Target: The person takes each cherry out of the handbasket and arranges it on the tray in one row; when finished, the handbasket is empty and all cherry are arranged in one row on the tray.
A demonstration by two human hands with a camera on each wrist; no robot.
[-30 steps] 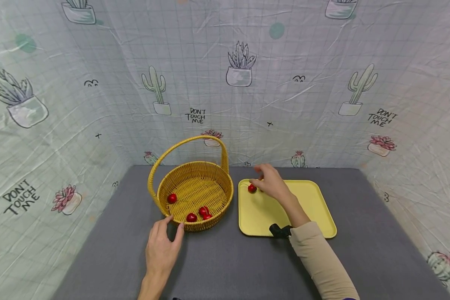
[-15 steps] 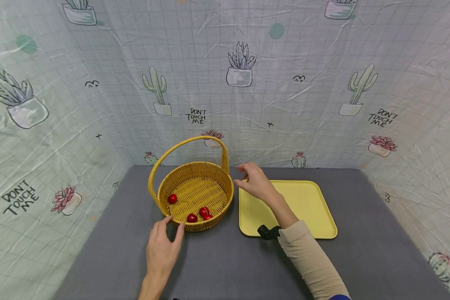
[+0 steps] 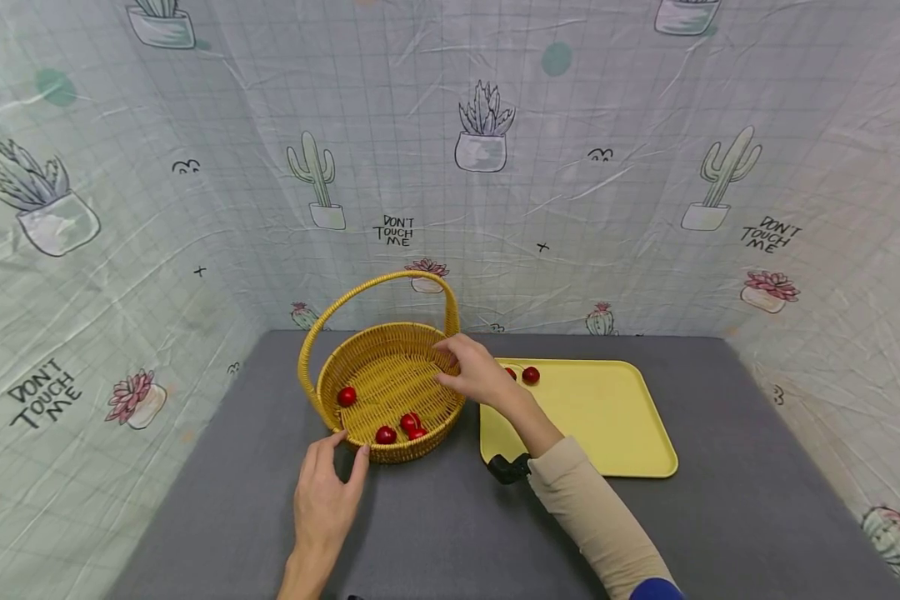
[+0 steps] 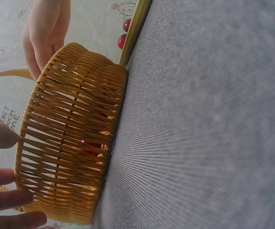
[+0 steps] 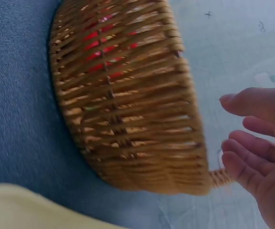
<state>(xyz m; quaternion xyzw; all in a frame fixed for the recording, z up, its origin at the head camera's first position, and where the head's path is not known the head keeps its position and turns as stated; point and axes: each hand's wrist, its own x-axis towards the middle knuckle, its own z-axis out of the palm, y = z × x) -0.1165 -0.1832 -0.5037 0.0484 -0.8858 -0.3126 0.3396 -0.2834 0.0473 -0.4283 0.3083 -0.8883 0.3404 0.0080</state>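
A yellow woven basket (image 3: 392, 457) with a tall arched handle (image 3: 375, 285) holds several red cherries (image 3: 386, 435) on its floor. My left hand (image 3: 327, 492) rests at its near left rim, thumb and fingers spread; in the left wrist view the thumb touches the rim and the fingers overlap the wall. My right hand (image 3: 478, 372) is over the basket's right rim beside the handle's foot. Its fingers are loosely bent, thumb apart, and nothing shows between them in the right wrist view. Right of the basket, a yellow tray (image 3: 585, 417) bears two cherries (image 3: 531, 376) at its far left corner.
The grey tabletop (image 3: 420, 533) carries the basket and tray side by side. A cactus-printed sheet (image 3: 540, 192) rises behind and at both sides. A black device (image 3: 508, 468) is strapped to the right wrist, over the tray's near left corner.
My right hand has moved left from over the tray to the basket's right rim, uncovering the tray's cherries. The left hand, the basket and its cherries have stayed put.
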